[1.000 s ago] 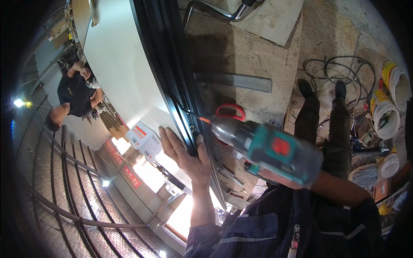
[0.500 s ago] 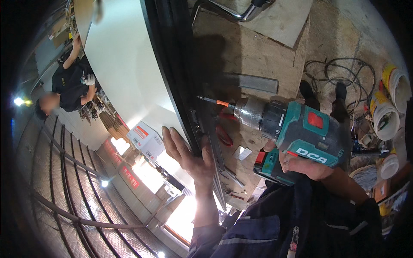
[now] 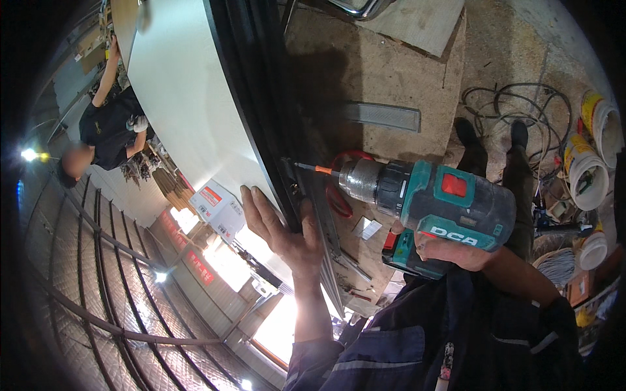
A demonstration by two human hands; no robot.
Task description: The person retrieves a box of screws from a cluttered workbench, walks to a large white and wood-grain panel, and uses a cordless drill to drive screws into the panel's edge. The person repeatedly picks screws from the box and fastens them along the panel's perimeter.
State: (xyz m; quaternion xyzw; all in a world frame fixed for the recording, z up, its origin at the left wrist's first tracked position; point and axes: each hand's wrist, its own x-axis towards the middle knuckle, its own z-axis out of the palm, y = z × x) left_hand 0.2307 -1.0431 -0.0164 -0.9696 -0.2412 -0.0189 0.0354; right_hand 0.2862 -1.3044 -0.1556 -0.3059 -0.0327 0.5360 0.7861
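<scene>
My right hand [image 3: 456, 253] is wrapped round the grip of a teal and black cordless drill [image 3: 450, 199]. Its long driver bit [image 3: 317, 169], with an orange band, points left. The tip reaches the black edge frame [image 3: 261, 124] of a large white panel [image 3: 182, 78]; whether it touches, I cannot tell. Just below the tip, my left hand [image 3: 290, 242] grips the panel's edge, fingers on the white face and thumb on the dark frame. A small metal fitting [image 3: 295, 189] shows on the frame between thumb and bit.
Red-handled pliers [image 3: 338, 199] and a grey metal plate [image 3: 385, 116] lie beneath the drill. A black cable [image 3: 512, 107] coils on the floor near white buckets [image 3: 587, 179]. Across the panel stands a co-worker [image 3: 111, 130] in dark clothes; a white carton [image 3: 218, 208] sits beyond the panel.
The drill has moved left and slightly down, bringing its bit to the frame. My left hand keeps its hold. The co-worker's raised arm has shifted a little.
</scene>
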